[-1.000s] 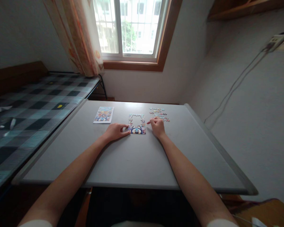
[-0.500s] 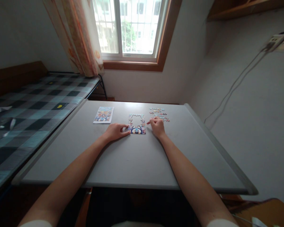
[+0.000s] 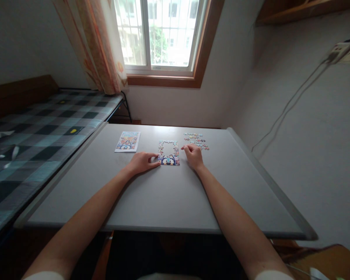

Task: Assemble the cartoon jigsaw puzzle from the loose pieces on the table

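Observation:
A partly assembled jigsaw puzzle (image 3: 168, 160) lies on the grey-white table, its frame joined around a bare middle and a blue cartoon figure along the near side. My left hand (image 3: 142, 162) rests at its left edge, thumb and forefinger apart and touching the border. Just off the right edge is my right hand (image 3: 193, 156), fingers curled in and forefinger bent toward the puzzle. Whatever its fingertips may hold is too small to make out. Loose puzzle pieces (image 3: 193, 136) are spread behind the right hand. A printed reference picture (image 3: 127, 141) lies beyond my left hand.
The table (image 3: 163, 202) has a raised rim (image 3: 274, 179) on its right side. A bed with a checked cover (image 3: 46, 132) stands at the left. Behind are a window (image 3: 163, 35) and a curtain (image 3: 102, 50); a cable (image 3: 286, 109) hangs on the right wall.
My right forefinger has lifted slightly and drawn in toward the thumb. My left hand, the puzzle and the loose pieces stay where they were.

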`<state>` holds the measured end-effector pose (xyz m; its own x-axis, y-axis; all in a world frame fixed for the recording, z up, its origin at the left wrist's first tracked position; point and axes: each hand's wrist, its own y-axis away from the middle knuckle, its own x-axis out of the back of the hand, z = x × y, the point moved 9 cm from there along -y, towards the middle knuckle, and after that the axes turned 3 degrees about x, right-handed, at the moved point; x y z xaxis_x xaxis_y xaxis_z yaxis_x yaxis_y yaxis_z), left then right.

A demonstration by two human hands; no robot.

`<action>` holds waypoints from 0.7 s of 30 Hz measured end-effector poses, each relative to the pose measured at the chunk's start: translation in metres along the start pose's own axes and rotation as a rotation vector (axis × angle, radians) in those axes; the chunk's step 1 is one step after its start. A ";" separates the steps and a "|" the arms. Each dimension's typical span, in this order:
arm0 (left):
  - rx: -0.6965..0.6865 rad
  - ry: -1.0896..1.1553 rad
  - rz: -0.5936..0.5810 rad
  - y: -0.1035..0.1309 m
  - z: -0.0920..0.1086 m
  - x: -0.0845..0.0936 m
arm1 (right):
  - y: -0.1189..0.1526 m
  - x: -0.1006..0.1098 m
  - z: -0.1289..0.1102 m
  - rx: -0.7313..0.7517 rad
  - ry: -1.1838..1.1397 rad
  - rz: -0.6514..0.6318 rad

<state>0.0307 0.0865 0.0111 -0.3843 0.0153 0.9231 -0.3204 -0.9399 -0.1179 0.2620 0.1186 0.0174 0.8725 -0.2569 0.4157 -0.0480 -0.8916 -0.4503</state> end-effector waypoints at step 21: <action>0.003 0.002 -0.001 0.001 0.003 0.002 | 0.007 -0.023 -0.021 0.120 -0.005 -0.210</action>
<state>0.0325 0.0847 0.0139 -0.3857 0.0173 0.9225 -0.3185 -0.9408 -0.1155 0.2314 0.1109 0.0209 0.8593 -0.0682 0.5069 0.1932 -0.8744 -0.4452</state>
